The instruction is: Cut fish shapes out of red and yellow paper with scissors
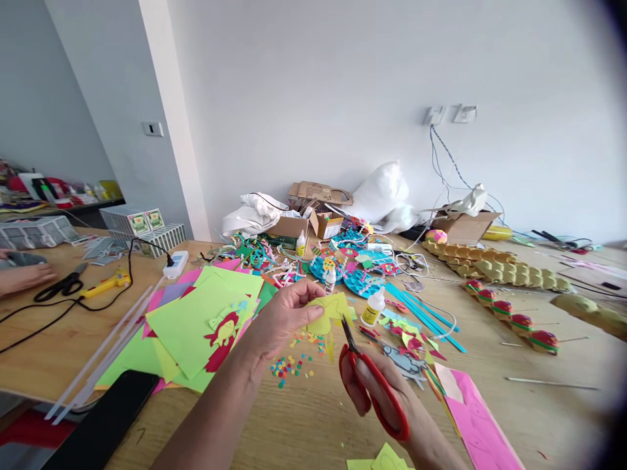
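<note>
Between the thumb and fingers of my left hand (296, 310) is a piece of yellow paper (336, 305) with a drawn outline on it. My right hand (386, 385) grips red-handled scissors (379, 391), fingers through the loops. The dark blades meet the paper's right edge, where a narrow strip hangs down. Beneath my hands, small coloured paper dots (289, 369) lie scattered on the wooden table (289, 418). Just beyond the blades stands a white glue bottle (373, 308) with a yellow label. More yellow paper pieces (385, 459) lie at the near edge.
Stacked coloured sheets (196, 326) and a black phone (105, 421) lie left. A yellow glue gun (106, 282) and black scissors (61, 285) are near another person's hand (27, 274). Pink paper (482, 418), blue strips (426, 316) and egg-carton strips (519, 274) lie right. Boxes (289, 228) stand behind.
</note>
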`<state>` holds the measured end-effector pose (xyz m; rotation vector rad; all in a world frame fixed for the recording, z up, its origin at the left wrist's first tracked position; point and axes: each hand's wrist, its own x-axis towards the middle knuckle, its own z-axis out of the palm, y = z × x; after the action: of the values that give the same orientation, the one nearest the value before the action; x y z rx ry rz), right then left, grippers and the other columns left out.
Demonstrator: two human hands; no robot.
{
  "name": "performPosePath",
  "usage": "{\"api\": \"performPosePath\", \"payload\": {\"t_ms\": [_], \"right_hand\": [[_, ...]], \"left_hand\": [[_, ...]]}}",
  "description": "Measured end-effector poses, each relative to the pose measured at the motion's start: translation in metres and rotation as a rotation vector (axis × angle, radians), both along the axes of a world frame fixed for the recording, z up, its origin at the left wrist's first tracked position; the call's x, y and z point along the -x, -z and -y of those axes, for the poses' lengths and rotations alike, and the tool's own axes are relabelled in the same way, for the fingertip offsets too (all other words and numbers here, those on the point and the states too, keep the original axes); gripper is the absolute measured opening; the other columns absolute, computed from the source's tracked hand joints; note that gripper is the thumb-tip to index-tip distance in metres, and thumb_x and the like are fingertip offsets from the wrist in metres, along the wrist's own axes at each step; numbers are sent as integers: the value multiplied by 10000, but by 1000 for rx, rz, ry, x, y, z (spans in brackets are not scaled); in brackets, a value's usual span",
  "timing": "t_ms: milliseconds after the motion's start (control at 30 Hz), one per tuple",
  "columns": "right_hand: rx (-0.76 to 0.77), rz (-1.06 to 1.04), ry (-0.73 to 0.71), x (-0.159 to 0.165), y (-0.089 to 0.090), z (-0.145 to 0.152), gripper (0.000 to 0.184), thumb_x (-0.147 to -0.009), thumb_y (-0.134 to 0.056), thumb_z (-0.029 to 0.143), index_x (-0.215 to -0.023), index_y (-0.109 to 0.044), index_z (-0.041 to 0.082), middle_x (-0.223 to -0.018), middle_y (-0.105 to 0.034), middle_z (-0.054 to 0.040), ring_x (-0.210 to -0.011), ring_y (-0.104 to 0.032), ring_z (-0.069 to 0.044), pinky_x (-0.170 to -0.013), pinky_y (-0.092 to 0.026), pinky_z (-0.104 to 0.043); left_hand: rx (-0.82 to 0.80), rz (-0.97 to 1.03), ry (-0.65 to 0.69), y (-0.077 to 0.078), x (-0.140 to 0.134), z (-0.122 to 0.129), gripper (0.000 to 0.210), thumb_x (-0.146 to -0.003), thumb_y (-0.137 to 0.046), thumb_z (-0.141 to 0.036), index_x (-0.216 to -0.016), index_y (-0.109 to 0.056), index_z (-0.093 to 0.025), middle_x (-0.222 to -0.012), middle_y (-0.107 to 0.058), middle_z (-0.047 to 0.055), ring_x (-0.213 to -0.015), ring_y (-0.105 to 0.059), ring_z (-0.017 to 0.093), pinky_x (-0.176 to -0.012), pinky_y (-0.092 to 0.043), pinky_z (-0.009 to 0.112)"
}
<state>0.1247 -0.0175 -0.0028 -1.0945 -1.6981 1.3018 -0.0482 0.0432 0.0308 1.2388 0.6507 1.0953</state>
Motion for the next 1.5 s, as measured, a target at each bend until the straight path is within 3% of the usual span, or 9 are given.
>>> {"api": "performPosePath", "payload": {"t_ms": [233,433,700,1033,1500], "right_hand": [[0,-29,-1,-3,2,-1,442,-871,-361,546,-610,-448,201,-456,-423,44,-442,-323,-112,-469,-235,-244],[-38,-66,-42,-4,6,-4,444,-861,-373,559,-607,-451,205,-447,-431,41,-422,-323,-109,-436,-226,-241],[-80,-97,6,2,5,-2,448,-868,-376,535,-572,-443,206,-449,-419,35,-431,-333,-110,-430,-231,-240],[-66,-108,60,6,7,-3,460,-844,-378,581,-594,-451,202,-434,-407,41,-411,-351,-108,-418,-248,-234],[-55,-21,64,5,10,0,489,-858,-348,599,-584,-403,198,-437,-400,48,-427,-314,-93,-459,-246,-233]], "left_hand": [[33,47,36,0,2,-2,148,-664,-682,-205,-785,-602,-176,-731,-570,-33,-631,-483,69,-607,-360,180],[10,-8,50,3,-1,-1,150,-676,-668,-199,-805,-595,-173,-768,-566,-28,-666,-479,72,-624,-357,178],[-6,-105,117,-1,-10,4,180,-668,-684,-278,-730,-583,-142,-683,-558,-8,-669,-506,112,-643,-382,220],[-174,-217,73,3,-15,7,212,-805,-514,-332,-724,-555,-141,-664,-473,-17,-626,-409,98,-582,-328,207],[-94,-201,151,3,-15,9,155,-804,-475,-279,-730,-513,-148,-641,-446,-28,-561,-382,78,-518,-312,194]]}}
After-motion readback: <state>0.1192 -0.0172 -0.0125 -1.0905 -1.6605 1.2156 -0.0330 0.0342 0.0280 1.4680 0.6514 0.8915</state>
